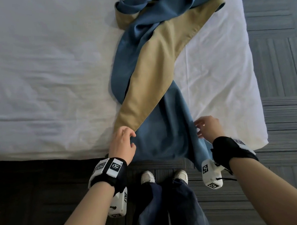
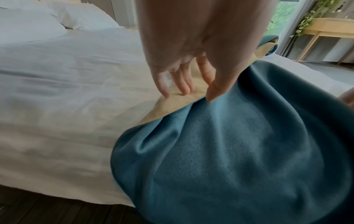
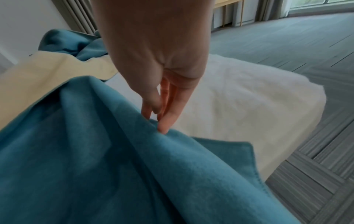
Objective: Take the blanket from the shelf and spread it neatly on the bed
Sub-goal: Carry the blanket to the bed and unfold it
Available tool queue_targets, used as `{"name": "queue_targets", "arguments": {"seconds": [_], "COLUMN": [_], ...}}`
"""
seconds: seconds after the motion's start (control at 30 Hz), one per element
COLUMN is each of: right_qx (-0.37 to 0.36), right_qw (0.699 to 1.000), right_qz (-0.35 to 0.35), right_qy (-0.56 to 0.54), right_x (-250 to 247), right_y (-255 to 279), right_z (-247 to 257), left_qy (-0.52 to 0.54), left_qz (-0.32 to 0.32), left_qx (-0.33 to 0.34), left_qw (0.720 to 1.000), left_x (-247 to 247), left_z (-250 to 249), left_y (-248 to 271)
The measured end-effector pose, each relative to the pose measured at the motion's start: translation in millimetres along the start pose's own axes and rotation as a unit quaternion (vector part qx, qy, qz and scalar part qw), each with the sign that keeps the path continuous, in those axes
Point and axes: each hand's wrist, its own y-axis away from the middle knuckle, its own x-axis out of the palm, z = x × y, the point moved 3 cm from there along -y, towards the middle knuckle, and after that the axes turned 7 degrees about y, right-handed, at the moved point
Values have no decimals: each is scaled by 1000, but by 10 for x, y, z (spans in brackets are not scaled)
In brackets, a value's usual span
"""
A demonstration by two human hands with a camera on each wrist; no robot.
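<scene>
We saw a grey carpet (image 1: 280, 50) laid in ribbed square tiles, turning dark past the bed's left end. Daylight came through a window (image 3: 321, 3) with grey curtains (image 3: 272, 9) beside it. A pale wooden table (image 2: 329, 30) carrying a trailing green plant (image 2: 314, 13) stood beyond the bed's far edge.

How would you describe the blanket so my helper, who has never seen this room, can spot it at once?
Start at the wide bed with the white wrinkled sheet. Along its right part a long, twisted fleece blanket, blue on one side and tan on the other, runs from the far edge down over the near edge. It is the only coloured cloth on the white bedding, and both hands are at its near end.
</scene>
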Motion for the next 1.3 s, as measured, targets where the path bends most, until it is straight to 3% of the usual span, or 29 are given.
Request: {"name": "queue_targets", "arguments": {"seconds": [0.1, 0.33, 0.6, 0.77, 0.87, 0.93, 1.07, 1.13, 1.2, 1.3], "right_qx": [-1, -19, -110, -78, -50, -9, 92, 86, 76, 71], "right_qw": [1000, 994, 993, 993, 995, 997, 979, 984, 988, 963], "right_qz": [-4, 23, 4, -75, -83, -63, 61, 101, 119, 105], "right_qy": [-23, 107, -52, -57, -33, 35, 174, 119, -62, -239], "right_x": [134, 400, 297, 67, -90, -140, -114, -58, -6, -10], "right_y": [41, 100, 230, 295, 329, 335, 405, 432, 460, 398], "right_z": [65, 191, 78, -284, -559, -777, -1139, -1154, -1026, -723], "left_qy": [-8, -29, -188, -188, -201, -202, -177, -155, -129, -83], "left_qz": [21, 28, 88, 62, 35, 15, 6, 11, 15, 9], "left_qx": [-7, -25, -31, -82, -103, -126, -174, -175, -168, -144], "left_qw": [1000, 999, 978, 977, 973, 971, 969, 972, 977, 986], "left_x": [56, 122, 253, 232, 124, 17, -157, -194, -205, -194], "left_z": [-13, -66, -197, -232, -209, -142, 2, 16, 8, 6], "left_y": [-43, -110, -86, -111, -109, -104, -77, -75, -86, -98]}}
